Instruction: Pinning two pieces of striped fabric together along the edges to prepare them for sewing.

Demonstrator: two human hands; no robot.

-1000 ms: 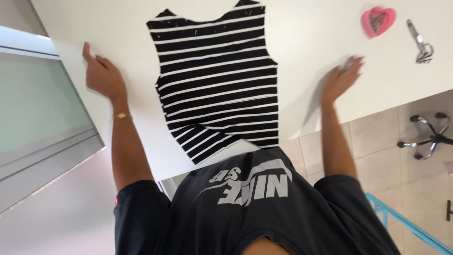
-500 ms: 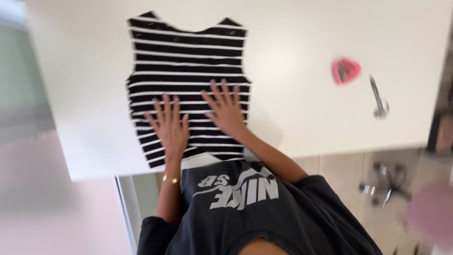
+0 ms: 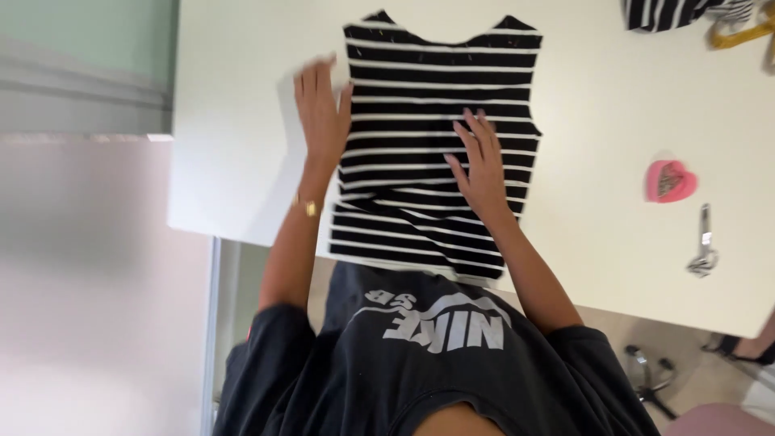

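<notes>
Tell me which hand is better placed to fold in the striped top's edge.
Left, probably: the left hand lies right at the striped top's side edge, while the right hand rests flat on its middle, away from either edge.

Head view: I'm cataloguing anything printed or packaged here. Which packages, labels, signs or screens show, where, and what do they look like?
No packages, signs or screens show.
Printed logo: pale grey lettering across the chest of the person's dark T-shirt, bottom centre.
Heart-shaped pink container: on the white table, right of the striped top, its contents unclear.
</notes>
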